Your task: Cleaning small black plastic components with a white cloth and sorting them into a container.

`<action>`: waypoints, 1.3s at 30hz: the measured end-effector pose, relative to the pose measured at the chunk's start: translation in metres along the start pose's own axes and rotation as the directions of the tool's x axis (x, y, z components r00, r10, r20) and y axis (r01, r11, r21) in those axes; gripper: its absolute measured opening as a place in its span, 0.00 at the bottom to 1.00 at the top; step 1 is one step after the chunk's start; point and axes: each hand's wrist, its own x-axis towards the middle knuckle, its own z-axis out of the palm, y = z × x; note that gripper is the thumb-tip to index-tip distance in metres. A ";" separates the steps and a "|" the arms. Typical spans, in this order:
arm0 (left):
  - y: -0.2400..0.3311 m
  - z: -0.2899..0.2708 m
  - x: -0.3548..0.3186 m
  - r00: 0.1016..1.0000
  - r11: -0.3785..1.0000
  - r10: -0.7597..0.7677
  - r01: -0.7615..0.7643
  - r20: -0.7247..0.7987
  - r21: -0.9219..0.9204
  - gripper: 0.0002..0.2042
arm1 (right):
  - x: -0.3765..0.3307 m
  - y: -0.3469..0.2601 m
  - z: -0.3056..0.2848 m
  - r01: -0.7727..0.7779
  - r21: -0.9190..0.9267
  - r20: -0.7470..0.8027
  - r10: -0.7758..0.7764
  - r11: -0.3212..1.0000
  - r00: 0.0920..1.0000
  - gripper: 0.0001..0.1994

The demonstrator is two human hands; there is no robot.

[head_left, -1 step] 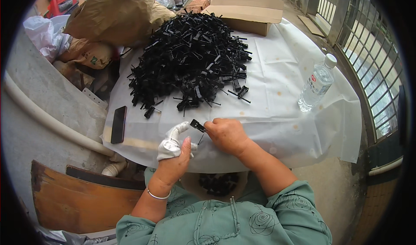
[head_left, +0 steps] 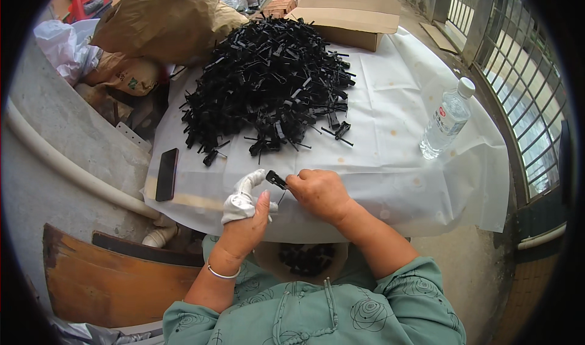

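One black clip (head_left: 276, 179) was pinched in right hand (head_left: 321, 192); left hand (head_left: 242, 202), thumb spread, curved beside it, contact unclear. Large far heap (head_left: 268, 83) looked undone; smaller batch (head_left: 308, 258) lay in near container (head_left: 268, 258), perhaps finished.

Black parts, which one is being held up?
The black part pinched in the right hand, near the partly gloved left hand; neither hand touches the black pile on the table.

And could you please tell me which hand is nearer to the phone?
Left. The left hand is to the right of the phone; the right hand, holding a black part, is farther right.
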 end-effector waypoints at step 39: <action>-0.011 0.015 -0.009 0.961 0.946 0.276 -0.277 0.026 0.170 0.15 | -0.007 -0.030 -0.016 -0.356 0.734 0.254 0.252 0.578 0.934 0.15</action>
